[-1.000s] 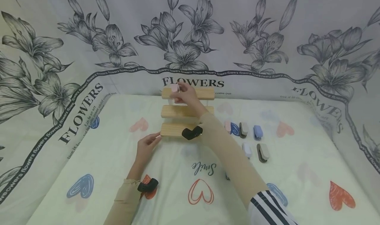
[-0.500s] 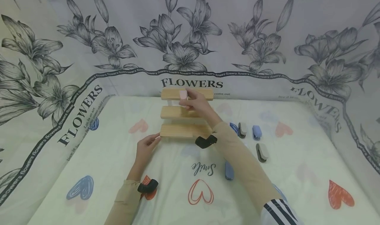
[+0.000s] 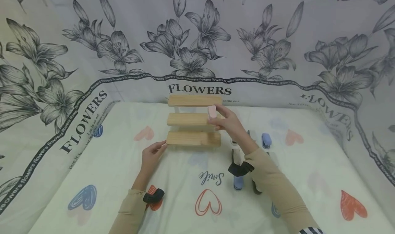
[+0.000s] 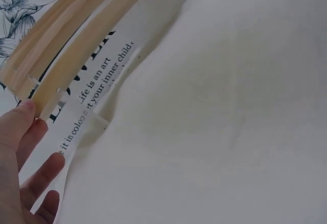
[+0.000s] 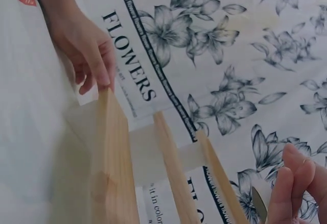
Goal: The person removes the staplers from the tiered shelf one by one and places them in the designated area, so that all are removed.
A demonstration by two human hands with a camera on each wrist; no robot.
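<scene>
A three-tier wooden rack (image 3: 185, 138) stands at the back middle of the table, its planks bare of objects in the head view. My left hand (image 3: 151, 155) pinches the left end of its lowest plank between thumb and index finger; the left wrist view shows this grip, the other fingers loose. By the right end of the middle plank, my right hand (image 3: 231, 124) holds a small pink stapler (image 3: 212, 112) between thumb and fingers. Only a metal edge of the stapler (image 5: 259, 203) shows in the right wrist view.
Right of the rack lie several small staplers, among them a blue one (image 3: 266, 140), another blue one (image 3: 238, 182) and a pale one (image 3: 236, 155). My right forearm partly covers some. A flower-printed cloth (image 3: 197, 48) hangs close behind the rack.
My right hand has moved right and down with the pink stapler, from the rack's top left to its right end. The left hand keeps its place on the lowest plank.
</scene>
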